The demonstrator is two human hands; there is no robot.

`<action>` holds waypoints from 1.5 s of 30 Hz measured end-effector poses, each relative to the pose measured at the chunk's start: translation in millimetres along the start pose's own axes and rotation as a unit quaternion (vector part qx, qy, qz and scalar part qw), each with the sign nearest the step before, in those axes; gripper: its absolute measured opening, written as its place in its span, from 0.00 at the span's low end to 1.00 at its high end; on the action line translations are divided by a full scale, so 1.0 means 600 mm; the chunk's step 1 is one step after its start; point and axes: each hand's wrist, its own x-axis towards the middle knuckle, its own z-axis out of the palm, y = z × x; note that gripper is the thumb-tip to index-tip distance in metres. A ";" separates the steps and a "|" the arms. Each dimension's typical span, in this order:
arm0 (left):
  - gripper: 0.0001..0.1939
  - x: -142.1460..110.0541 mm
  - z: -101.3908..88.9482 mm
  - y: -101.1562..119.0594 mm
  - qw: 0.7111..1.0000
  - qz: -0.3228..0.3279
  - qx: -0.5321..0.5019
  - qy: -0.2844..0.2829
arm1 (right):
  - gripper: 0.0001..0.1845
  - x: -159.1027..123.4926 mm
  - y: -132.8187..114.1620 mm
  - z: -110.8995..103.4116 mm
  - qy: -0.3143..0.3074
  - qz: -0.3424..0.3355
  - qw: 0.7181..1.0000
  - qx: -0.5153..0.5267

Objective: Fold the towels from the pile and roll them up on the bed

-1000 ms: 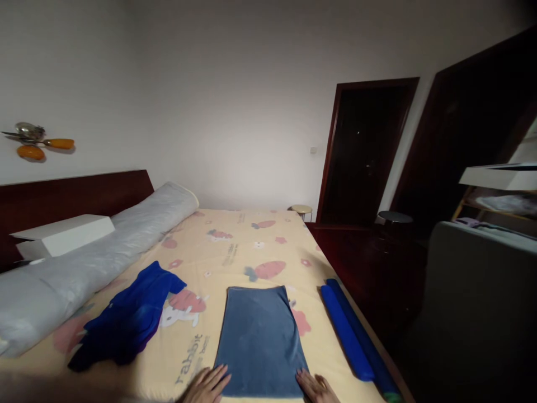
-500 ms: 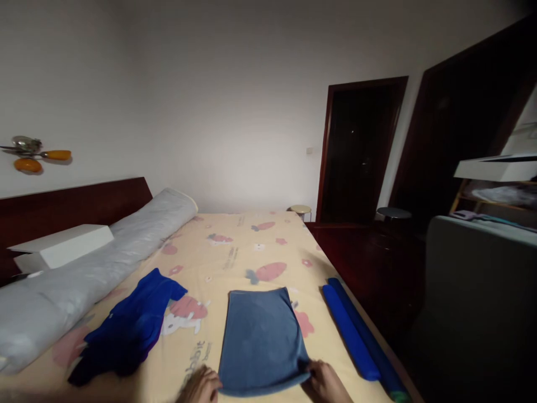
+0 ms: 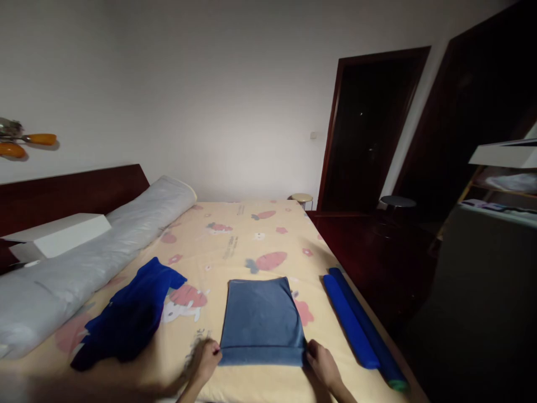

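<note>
Blue-grey cloth (image 3: 262,313) had just gained a folded band (image 3: 262,356) between my left hand (image 3: 207,361) and right hand (image 3: 324,365), fingers pinching its ends, leaving less flat fabric beyond them.

wall lamp (image 3: 29,139) cut off by the left edge, white box on the shelf (image 3: 503,155) cropped at the right, fingertips of both hands partly hidden, small print on the bedsheet (image 3: 335,386) too blurred to read
</note>
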 end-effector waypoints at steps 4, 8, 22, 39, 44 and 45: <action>0.15 -0.028 0.006 0.027 0.999 0.006 0.042 0.033 | 0.20 -0.015 -0.018 0.015 0.032 -0.019 0.996 -0.080; 0.24 -0.046 -0.004 0.041 0.988 0.065 0.137 0.028 | 0.21 -0.026 -0.024 0.028 0.100 -0.147 0.957 -0.228; 0.28 -0.070 0.012 0.097 0.980 0.051 0.190 0.033 | 0.21 -0.064 -0.139 0.098 0.080 -0.231 0.948 -0.206; 0.32 -0.109 0.081 0.058 0.930 0.300 0.179 0.118 | 0.28 -0.069 -0.103 0.107 -0.081 -0.212 0.965 -0.129; 0.30 -0.111 0.056 0.022 0.926 0.306 0.183 0.122 | 0.29 -0.072 0.029 0.021 -0.050 -0.178 0.966 -0.181; 0.30 -0.110 0.063 0.023 0.927 0.302 0.183 0.128 | 0.29 -0.072 0.043 0.014 -0.038 -0.180 0.964 -0.192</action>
